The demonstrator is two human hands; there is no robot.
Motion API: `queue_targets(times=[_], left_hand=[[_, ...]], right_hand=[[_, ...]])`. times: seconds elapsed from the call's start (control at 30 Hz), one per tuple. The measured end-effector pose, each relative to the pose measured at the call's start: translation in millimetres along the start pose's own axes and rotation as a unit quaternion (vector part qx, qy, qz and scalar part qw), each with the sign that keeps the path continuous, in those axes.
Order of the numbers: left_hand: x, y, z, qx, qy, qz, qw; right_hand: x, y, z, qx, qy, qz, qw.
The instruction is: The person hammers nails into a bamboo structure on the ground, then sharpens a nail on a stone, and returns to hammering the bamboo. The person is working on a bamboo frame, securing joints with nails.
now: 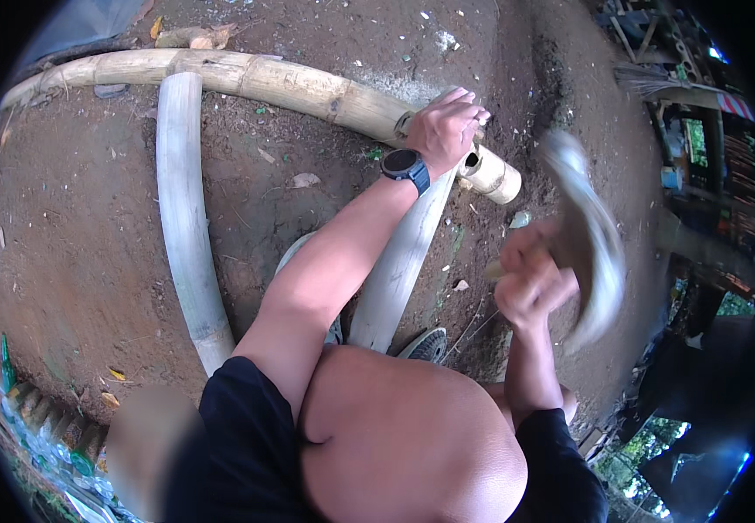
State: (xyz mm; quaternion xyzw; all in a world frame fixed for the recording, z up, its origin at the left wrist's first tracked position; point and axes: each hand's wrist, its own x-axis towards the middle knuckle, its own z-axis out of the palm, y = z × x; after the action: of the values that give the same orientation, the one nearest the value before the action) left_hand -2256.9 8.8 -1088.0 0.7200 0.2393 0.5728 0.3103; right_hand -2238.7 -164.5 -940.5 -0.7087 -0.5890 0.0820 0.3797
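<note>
Bare brown earth [90, 253] scattered with dry leaves lies under the person, whose knee fills the near edge. Just beyond, the right hand [530, 275] is clenched on the handle of a curved blade [591, 244], motion-blurred. Farther off, the left hand [447, 126], a wristwatch [405, 166] below it, grips a long bamboo pole [264, 78] near its cut end, across two paler poles [186, 218].
</note>
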Motion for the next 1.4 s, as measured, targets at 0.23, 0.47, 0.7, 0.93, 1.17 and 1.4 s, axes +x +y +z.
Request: queue_targets(times=[0.23,0.47,0.7,0.93,1.17,1.4], left_hand=[[-16,18,2,0.009,-0.005,-0.037,0.999],[-13,3,3,0.026,-0.007,-0.043,0.999],[-18,8,7,-0.001,0.001,-0.02,1.0],[-10,-1,-6,0.018,-0.024,-0.049,0.998],[-22,-6,-31,-0.029,0.002,-0.195,0.98],[41,-63,-6,-0.306,-0.291,-0.454,0.784]], right_hand=[[-4,8,2,0.011,0.009,0.03,0.999],[7,27,17,-0.067,0.013,0.013,0.998],[-4,37,19,-0.108,-0.055,0.156,0.98],[-29,11,-2,0.112,-0.012,0.087,0.99],[-78,10,-71,0.222,-0.067,0.354,0.906],[-120,-1,-73,0.295,0.001,0.488,0.821]])
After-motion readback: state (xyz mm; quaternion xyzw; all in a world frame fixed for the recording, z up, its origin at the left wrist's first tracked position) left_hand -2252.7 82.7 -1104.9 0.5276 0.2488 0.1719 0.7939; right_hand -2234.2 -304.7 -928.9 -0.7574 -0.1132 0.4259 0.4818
